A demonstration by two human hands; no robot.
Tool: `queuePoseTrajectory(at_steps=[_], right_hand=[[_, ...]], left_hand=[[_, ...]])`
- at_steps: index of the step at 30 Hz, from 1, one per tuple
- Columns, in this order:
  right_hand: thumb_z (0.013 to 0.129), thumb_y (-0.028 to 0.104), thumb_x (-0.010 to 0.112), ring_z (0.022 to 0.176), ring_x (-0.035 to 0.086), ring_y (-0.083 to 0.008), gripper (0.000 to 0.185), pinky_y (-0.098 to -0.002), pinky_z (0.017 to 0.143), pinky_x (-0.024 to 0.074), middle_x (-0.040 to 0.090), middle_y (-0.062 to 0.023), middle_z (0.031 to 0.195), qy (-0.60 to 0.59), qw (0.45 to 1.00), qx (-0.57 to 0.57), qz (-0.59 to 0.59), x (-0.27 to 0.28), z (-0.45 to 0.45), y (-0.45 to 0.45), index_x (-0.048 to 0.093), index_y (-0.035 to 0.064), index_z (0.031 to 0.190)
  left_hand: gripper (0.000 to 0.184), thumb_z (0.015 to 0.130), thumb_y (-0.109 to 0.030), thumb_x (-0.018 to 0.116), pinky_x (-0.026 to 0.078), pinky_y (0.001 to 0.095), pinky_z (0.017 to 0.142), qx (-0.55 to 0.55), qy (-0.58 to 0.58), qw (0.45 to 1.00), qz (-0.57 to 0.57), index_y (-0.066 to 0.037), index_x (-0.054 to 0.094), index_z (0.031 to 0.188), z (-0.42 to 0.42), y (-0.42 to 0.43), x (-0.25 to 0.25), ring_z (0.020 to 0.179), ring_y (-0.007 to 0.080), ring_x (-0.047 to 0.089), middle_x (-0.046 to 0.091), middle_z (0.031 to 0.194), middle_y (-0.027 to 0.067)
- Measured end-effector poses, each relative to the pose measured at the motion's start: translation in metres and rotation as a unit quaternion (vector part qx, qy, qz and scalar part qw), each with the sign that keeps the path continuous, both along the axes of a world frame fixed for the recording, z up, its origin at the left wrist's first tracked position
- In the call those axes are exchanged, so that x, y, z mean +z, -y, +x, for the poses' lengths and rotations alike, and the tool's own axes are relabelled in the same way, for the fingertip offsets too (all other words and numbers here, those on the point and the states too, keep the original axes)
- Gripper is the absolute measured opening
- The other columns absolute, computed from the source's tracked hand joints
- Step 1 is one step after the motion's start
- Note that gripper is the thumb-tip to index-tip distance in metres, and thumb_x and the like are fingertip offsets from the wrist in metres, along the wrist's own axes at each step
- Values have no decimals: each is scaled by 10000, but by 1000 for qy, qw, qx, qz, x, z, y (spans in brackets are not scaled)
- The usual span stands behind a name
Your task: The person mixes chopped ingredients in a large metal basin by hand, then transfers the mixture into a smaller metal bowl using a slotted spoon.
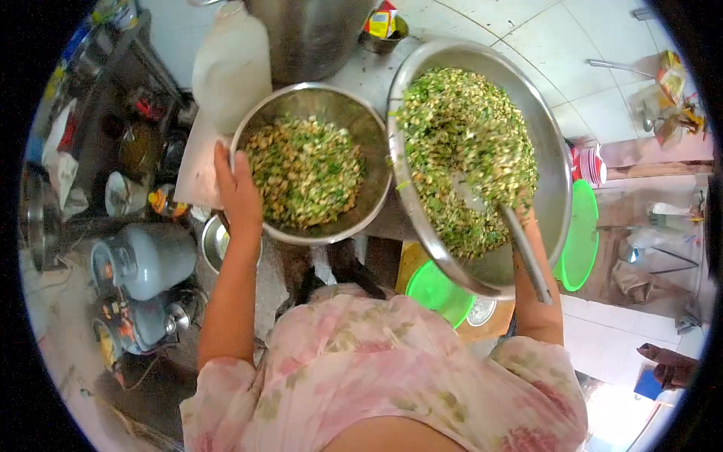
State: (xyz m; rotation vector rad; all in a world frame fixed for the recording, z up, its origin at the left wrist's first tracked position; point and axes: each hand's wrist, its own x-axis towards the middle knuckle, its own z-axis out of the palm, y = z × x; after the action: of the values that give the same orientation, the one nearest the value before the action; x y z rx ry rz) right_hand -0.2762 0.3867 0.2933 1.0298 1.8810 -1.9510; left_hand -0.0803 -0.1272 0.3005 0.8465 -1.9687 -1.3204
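Note:
My left hand holds the left rim of a smaller steel bowl, its fingers on the outside and the thumb near the rim. Chopped green and pale pieces fill much of this bowl. To its right stands a larger steel basin, tilted, with a similar chopped mix inside. My right hand is in the basin, its fingers hidden by the mix and motion blur. A metal spoon handle slants out of the mix beside my right wrist.
A white plastic jug and a large steel pot stand behind the smaller bowl. A small tin holds a yellow and red packet. Green plastic tubs sit at right and below. Gas cylinders stand at left.

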Motion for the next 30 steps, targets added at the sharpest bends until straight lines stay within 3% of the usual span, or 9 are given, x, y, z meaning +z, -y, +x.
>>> queuePoseTrajectory(at_steps=[9,13,16,17,19,21,26,29,30], right_hand=[[775,225,557,932,476,-244,377,-363,837,384,469,-145,1088,-103,994,29,-32,73,47,104,456,12,1069],[765,233,570,949,464,-248,393,-364,878,366,460,-154,1105,-166,960,226,25,86,52,182,457,5,1065],[836,233,456,637,513,-153,250,-336,549,424,541,-66,864,-330,733,529,272,111,61,260,483,40,991],[826,190,484,647,521,-142,200,-294,501,420,552,-76,843,-348,508,515,596,112,56,283,487,55,972],[781,111,553,651,532,-134,153,-256,450,404,555,-83,784,-263,757,446,397,126,66,305,495,39,902],[788,101,542,667,537,-141,162,-251,473,423,551,-92,809,-214,840,397,303,154,72,309,473,32,918],[833,131,482,679,542,-160,192,-278,541,488,537,-104,908,-391,744,421,342,145,29,182,418,14,972],[848,147,440,705,546,-182,171,-301,558,504,537,-93,914,-192,927,250,203,135,32,125,430,24,966],[850,147,422,699,546,-189,161,-320,549,504,535,-91,911,-201,907,271,251,111,27,80,434,33,962]], left_hand=[[514,870,-300,415,253,379,958,-9,-69,997,24,20,301,1255,2,4,-9,1143,328,346,359,1238,217],[526,864,-312,421,244,394,958,-16,-73,997,11,11,292,1257,5,1,-7,1146,333,327,348,1236,210],[510,851,-299,444,250,403,953,-27,-84,995,-39,4,315,1242,8,2,-11,1136,327,332,366,1213,199],[485,844,-274,453,256,402,948,-16,-80,994,-69,3,338,1225,11,-2,-10,1127,321,339,372,1208,194],[431,820,-219,475,279,400,928,-41,-93,986,-136,2,387,1179,22,-13,2,1091,314,368,398,1177,184],[376,785,-159,498,314,398,899,-111,-126,964,-209,1,439,1120,48,-34,25,1035,310,412,440,1128,174],[288,696,-107,602,434,390,698,-457,-153,867,-128,-47,539,970,81,-102,0,827,296,528,534,940,146],[351,710,-199,610,427,401,727,-455,-2,879,-142,-52,522,1016,60,-136,-27,885,308,507,515,954,145],[377,711,-224,612,423,405,737,-436,29,888,-144,-50,516,1031,47,-148,-36,897,311,502,510,954,148]])
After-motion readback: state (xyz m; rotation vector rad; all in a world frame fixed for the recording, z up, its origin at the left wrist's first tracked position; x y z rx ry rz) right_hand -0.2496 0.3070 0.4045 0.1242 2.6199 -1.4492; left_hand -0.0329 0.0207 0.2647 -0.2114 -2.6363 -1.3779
